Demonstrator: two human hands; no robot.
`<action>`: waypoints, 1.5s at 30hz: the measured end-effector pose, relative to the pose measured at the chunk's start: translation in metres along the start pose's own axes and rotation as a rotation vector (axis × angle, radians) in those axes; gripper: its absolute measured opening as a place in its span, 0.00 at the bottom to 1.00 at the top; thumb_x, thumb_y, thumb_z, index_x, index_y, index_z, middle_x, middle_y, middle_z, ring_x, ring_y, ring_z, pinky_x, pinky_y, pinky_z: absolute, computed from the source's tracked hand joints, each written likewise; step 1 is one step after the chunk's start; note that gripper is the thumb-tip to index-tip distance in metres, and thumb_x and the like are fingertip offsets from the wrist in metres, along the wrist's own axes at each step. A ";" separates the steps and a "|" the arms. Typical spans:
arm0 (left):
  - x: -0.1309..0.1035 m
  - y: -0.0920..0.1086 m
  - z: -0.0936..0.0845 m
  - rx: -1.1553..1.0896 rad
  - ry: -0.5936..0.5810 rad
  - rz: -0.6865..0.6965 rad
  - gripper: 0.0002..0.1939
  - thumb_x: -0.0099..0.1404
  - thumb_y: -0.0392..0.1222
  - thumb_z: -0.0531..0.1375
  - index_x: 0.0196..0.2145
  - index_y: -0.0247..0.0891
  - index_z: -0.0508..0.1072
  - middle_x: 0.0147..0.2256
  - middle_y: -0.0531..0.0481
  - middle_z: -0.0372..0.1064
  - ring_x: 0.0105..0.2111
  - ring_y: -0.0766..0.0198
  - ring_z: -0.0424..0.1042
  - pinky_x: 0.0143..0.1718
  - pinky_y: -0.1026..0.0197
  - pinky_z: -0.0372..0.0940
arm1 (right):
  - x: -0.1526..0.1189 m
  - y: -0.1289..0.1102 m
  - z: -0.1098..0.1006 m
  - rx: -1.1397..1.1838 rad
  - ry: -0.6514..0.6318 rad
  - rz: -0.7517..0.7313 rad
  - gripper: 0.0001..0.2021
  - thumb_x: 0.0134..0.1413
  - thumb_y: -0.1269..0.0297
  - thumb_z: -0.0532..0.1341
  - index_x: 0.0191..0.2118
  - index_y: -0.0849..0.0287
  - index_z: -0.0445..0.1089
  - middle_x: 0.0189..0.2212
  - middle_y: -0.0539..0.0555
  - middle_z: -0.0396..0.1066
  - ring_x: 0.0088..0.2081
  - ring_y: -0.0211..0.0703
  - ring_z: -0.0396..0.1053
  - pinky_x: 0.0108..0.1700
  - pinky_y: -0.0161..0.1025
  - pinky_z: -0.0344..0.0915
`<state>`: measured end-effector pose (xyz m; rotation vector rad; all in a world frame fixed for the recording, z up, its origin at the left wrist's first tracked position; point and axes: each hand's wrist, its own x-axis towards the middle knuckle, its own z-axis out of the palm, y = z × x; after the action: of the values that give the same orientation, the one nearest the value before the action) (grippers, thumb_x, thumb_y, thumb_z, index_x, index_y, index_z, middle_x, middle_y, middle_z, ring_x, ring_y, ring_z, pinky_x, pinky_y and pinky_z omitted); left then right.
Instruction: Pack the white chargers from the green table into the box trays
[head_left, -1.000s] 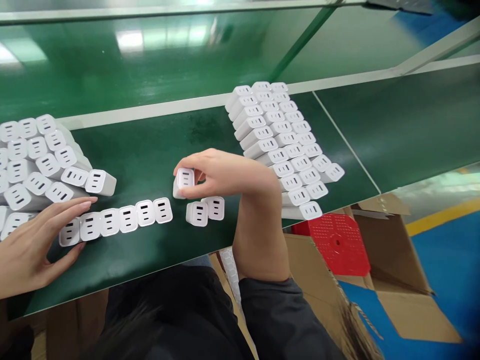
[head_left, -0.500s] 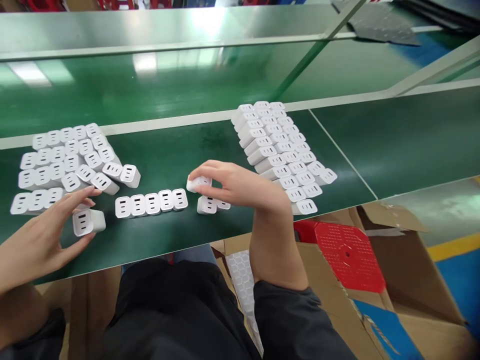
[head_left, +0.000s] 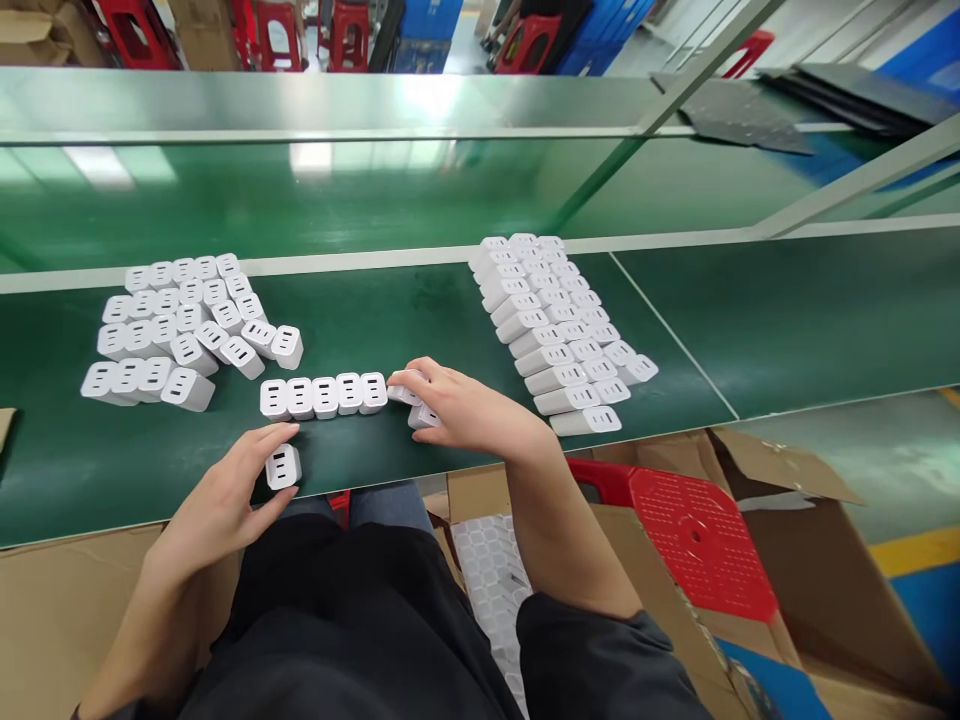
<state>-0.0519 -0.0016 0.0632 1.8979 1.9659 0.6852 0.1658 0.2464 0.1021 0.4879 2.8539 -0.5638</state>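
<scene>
Between the thumb and fingers of my left hand [head_left: 232, 490] is a white charger block [head_left: 282, 467], just below the left end of a short row of white blocks [head_left: 324, 397]. At the right end of that row, my right hand [head_left: 450, 400] has its fingers on a white block [head_left: 406, 387]. Another block [head_left: 424, 416] shows partly under those fingers. A loose group of white blocks [head_left: 191, 318] stands at the left. A larger, tightly packed group [head_left: 555, 320] stands at the right, beyond my right hand.
All blocks stand on a green work surface [head_left: 390, 310] with a pale rail [head_left: 360, 262] behind. Below its front edge are a red stool [head_left: 697, 540], open cardboard boxes [head_left: 810, 540] and bubble wrap [head_left: 491, 570]. A slanted metal bar [head_left: 705, 65] crosses the upper right.
My left hand has moved right with its block, to below the row. My right hand has brought its block down against the row's right end. The camera view has tilted up and shifted.
</scene>
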 end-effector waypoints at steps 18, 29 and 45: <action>-0.006 -0.032 0.038 0.015 0.286 0.040 0.24 0.68 0.52 0.59 0.59 0.45 0.63 0.51 0.48 0.71 0.47 0.59 0.74 0.48 0.61 0.69 | 0.031 0.029 -0.010 -0.029 0.267 0.123 0.18 0.61 0.62 0.64 0.56 0.51 0.66 0.47 0.53 0.70 0.40 0.39 0.72 0.40 0.32 0.61; -0.006 -0.028 0.042 -0.005 0.332 0.022 0.22 0.69 0.48 0.60 0.58 0.45 0.64 0.51 0.49 0.71 0.48 0.60 0.74 0.48 0.62 0.69 | 0.118 0.139 -0.074 -0.223 0.256 0.674 0.21 0.58 0.59 0.63 0.55 0.63 0.68 0.52 0.66 0.68 0.48 0.53 0.71 0.47 0.42 0.67; -0.007 -0.032 0.045 -0.025 0.308 0.057 0.24 0.69 0.44 0.60 0.61 0.45 0.61 0.52 0.47 0.70 0.51 0.60 0.72 0.51 0.60 0.68 | 0.099 0.122 -0.068 -0.339 0.438 0.510 0.20 0.66 0.61 0.56 0.60 0.62 0.67 0.58 0.67 0.62 0.59 0.58 0.59 0.57 0.50 0.59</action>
<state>-0.0534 -0.0035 0.0076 1.9342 2.0734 1.0692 0.1092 0.4076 0.0985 1.3499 2.9273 0.1338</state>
